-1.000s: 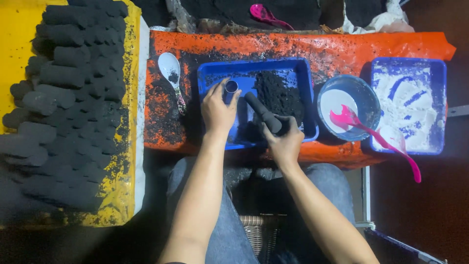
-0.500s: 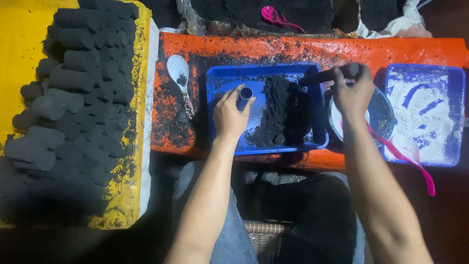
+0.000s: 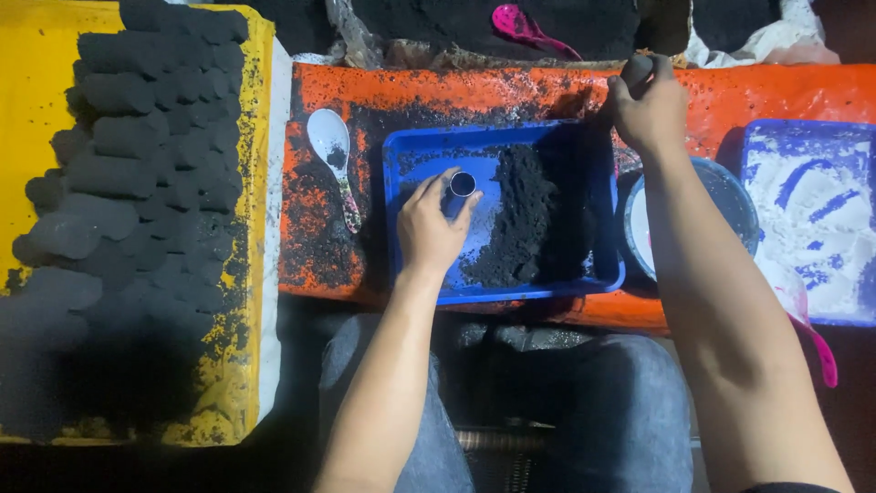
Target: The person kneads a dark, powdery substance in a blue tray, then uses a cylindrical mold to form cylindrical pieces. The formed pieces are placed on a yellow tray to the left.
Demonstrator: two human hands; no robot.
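Since half a second ago, the right hand (image 3: pixel 650 110) has been carried further up and away from the bowl, to the far edge of the orange sheet (image 3: pixel 511 87), and the dark rod (image 3: pixel 636 69) it grips is now mostly hidden in the fist; only a rounded end is seen above the fingers, which are closed tightly round it. The left hand (image 3: pixel 429 228) is unchanged: its fingers are curled narrowly round a small tube (image 3: pixel 461 187), which is held upright in the blue tray (image 3: pixel 406 151), probably so that its open mouth faces up and it stays steady on the tray floor.

Black powder (image 3: pixel 529 219) is heaped in the right half of the tray, just beside the tube, while the left half is nearly bare. White powder is held in the round bowl (image 3: pixel 730 196) to the right, partly covered by the forearm, and more is spread in a second blue tray (image 3: pixel 812 219) at the right edge, where a pink scoop (image 3: pixel 812 333) is laid. A white spoon (image 3: pixel 330 146) is left on the sheet, left of the tray. Dark pressed cylinders (image 3: pixel 137 173) are stacked in rows on the yellow board (image 3: pixel 36 100), apparently kept apart from the loose powder.
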